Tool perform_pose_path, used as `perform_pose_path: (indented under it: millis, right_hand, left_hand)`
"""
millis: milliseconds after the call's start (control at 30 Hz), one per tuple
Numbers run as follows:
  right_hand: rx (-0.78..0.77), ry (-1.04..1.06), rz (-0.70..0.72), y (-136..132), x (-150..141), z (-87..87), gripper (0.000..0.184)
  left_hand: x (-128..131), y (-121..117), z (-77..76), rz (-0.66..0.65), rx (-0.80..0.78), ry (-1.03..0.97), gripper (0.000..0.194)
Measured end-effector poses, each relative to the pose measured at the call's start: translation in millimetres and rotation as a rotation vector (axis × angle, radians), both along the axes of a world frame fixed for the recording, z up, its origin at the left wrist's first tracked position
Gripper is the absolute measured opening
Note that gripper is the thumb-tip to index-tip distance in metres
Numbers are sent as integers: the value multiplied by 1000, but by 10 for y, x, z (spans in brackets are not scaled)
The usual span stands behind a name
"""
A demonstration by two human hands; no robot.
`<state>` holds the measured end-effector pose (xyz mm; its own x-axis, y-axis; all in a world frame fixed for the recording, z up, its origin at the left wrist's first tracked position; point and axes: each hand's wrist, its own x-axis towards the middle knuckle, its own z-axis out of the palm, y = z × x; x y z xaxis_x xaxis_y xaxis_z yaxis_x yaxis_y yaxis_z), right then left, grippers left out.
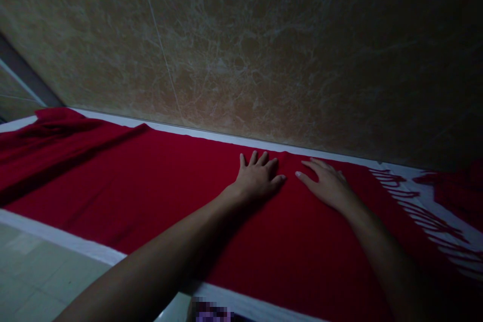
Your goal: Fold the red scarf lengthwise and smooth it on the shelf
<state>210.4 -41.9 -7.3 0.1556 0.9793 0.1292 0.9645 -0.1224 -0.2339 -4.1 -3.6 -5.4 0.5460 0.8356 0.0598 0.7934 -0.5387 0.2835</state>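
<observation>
One left hand (257, 180) and one right hand (327, 182) reach palm-down over a red fringed shawl (177, 176) spread lengthwise along a white surface (56, 235), in dim light. The left hand is splayed wide, its four fingers fanned toward the wall and its thumb pointing across to the right hand. The right hand is held narrower, its fingers close together and angled up and to the left, the thumb parted from them. The two thumbs face each other over a short gap of cloth, and a slight rise shows in the shawl's far edge just beyond it. Both hands are unclenched, the shawl lying directly beneath them; how firmly either presses cannot be told. The left forearm comes in from below and to the left, crossing the shawl on a long diagonal; the right forearm slants in from the opposite side, its lower part lost in shadow. To the left of the left hand, the cloth rises into a long fold and gathers in loose creases at its far end. To the right of the right hand hangs a row of twisted fringe (426, 216), near a second red textile (462, 196). Beyond the hands stands a brown marble-patterned tile wall (241, 55); pale floor tiles (41, 271) show below and to their left.
</observation>
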Motion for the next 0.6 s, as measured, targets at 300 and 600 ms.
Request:
perform_pose_path:
  millis: [300,600]
  right_hand:
    - [8,-7,14,27,65,-74,54]
    - [-8,8,-7,0,3,-1,53]
  left_hand:
    - [4,7,-3,3,4,7,69]
    - [9,13,-1,3,0,5,68]
